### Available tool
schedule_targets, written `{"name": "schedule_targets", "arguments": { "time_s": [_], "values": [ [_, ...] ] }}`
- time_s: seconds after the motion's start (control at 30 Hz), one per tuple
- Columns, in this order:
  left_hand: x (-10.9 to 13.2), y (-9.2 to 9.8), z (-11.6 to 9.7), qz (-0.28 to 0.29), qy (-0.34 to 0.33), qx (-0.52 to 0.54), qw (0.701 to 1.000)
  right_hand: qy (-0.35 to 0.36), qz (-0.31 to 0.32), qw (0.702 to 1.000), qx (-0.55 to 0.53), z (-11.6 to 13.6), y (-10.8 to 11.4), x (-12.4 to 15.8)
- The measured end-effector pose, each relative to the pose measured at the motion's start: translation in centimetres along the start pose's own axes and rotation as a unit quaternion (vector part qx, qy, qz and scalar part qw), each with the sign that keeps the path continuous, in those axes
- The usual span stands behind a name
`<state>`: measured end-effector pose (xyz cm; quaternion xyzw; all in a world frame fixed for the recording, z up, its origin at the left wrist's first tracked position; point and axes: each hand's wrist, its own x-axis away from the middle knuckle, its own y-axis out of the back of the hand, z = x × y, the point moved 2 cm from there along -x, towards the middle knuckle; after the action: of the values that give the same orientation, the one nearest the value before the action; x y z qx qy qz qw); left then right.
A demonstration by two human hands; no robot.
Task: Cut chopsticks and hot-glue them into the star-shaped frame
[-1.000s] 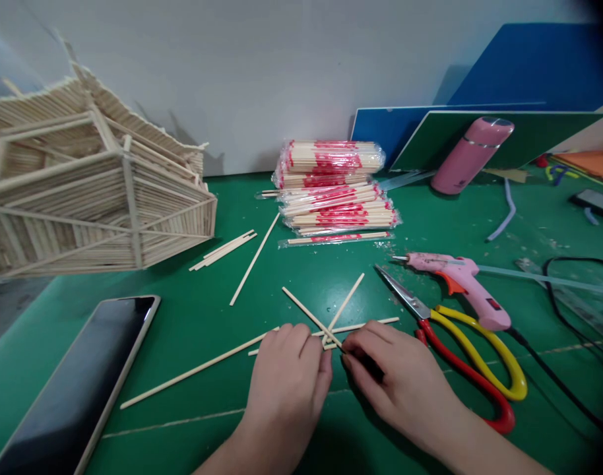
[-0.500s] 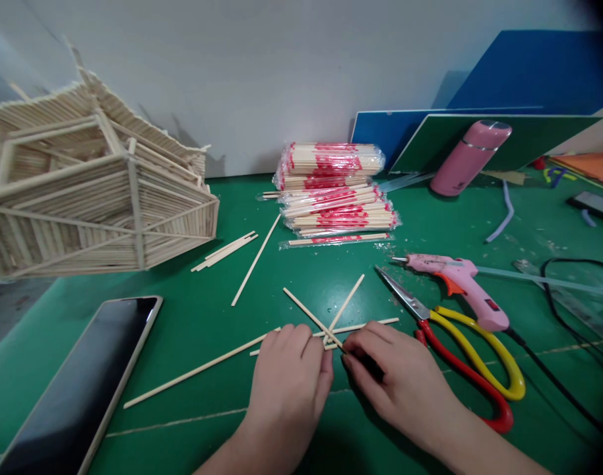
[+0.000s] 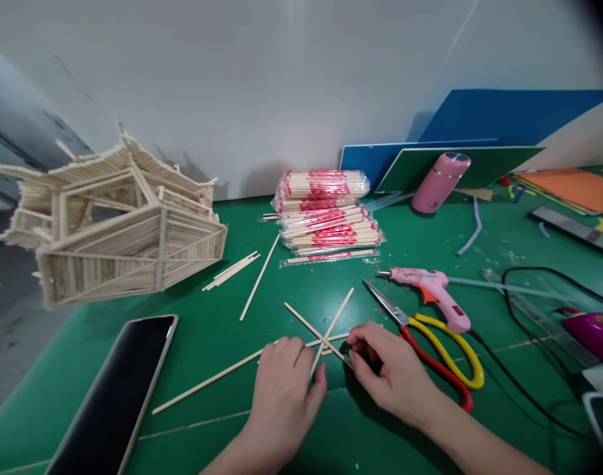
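Note:
Both my hands rest on a green table (image 3: pixel 207 336) over a few crossed thin wooden sticks (image 3: pixel 317 332). My left hand (image 3: pixel 286 389) lies palm down with its fingers curled onto the sticks, pinching one near the crossing. My right hand (image 3: pixel 388 376) pinches the end of a stick just right of that crossing. A longer stick (image 3: pixel 207 381) runs out to the left from under my left hand.
A stick-built house model (image 3: pixel 118 224) stands at the left, a dark phone (image 3: pixel 118 396) lies in front of it. Packs of wrapped sticks (image 3: pixel 326 211) sit at the back. Yellow-and-red scissors (image 3: pixel 430 343), a pink glue gun (image 3: pixel 430 290), its black cord and a pink bottle (image 3: pixel 437 181) lie right.
The view has pulled back and tilted up, showing more of the table's right side. My hands stay on the crossed sticks; the right fingers have shifted slightly on the stick end.

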<state>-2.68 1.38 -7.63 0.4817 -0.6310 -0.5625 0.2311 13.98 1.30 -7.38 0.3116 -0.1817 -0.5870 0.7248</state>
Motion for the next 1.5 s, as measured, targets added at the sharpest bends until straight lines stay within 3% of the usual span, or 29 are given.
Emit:
{"name": "schedule_targets", "arguments": {
  "time_s": [0.27, 0.6, 1.5],
  "values": [
    [-0.3, 0.0, 0.1, -0.009, 0.004, 0.012, 1.0, 0.021, 0.009, 1.0, 0.006, 0.4, -0.5, -0.4],
    [-0.3, 0.3, 0.0, 0.025, 0.013, 0.003, 1.0, 0.027, 0.042, 0.998, 0.04, 1.8, -1.3, -1.0],
    [-0.4, 0.0, 0.1, 0.043, 0.016, 0.002, 0.999, 0.015, 0.087, 0.992, 0.092, 1.9, -1.6, -1.3]
  ]
}}
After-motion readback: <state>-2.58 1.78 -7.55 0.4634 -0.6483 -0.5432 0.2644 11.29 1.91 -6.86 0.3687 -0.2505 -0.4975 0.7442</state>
